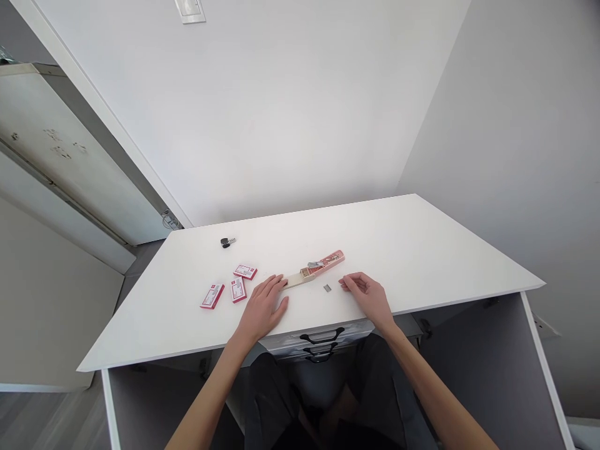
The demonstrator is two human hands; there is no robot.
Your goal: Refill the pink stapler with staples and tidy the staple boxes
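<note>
Resting palm down, the left hand point(263, 309) lies relaxed and open, fingertips over the near, cream end of the stapler point(310, 274), thumb spread apart. The right hand point(370, 297) hovers or rests just to the right of the staples point(327, 288), its thumb and forefinger drawn close together; whether something tiny sits between them cannot be told.

The stapler lies swung open between the hands, pink end pointing up and away to the right. To handle it well, the left fingers should probably press that near end firmly, so that it cannot slide or snap shut, while the right works with a light fingertip pinch; a hard squeeze could break the little strip.

Both forearms reach in from the near edge, angled inward, the right wrist bent so that its fingers point left.

Beyond the left hand sit three boxes point(238, 290), red-edged and white-labelled. Farther back on the tabletop point(398, 244) is a black-and-silver item point(225, 242), too small to identify.
</note>
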